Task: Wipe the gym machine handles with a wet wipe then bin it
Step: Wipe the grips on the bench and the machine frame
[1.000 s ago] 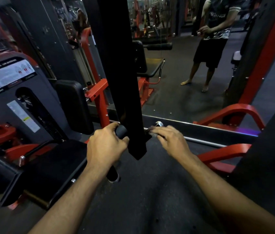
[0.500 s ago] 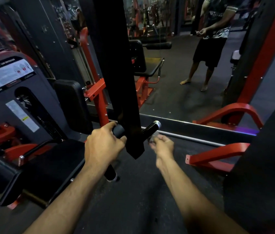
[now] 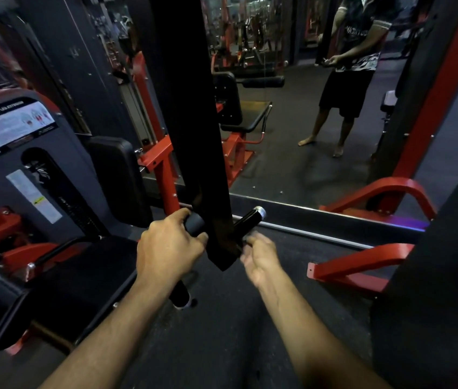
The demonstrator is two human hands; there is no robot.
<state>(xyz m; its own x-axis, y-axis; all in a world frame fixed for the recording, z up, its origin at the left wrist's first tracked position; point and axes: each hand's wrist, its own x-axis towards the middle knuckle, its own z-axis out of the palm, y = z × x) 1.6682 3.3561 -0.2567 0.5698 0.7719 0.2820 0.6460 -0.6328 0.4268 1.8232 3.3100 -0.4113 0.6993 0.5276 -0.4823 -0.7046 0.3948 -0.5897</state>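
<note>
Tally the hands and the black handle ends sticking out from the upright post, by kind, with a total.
Hands: 2, left hand holding the left handle, right hand blurred just below the right handle
Handle ends: 2
Total: 4

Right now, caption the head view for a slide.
Left hand grips the black handle bar beside the upright post; blurred right hand works beneath its chrome-capped end.
</note>
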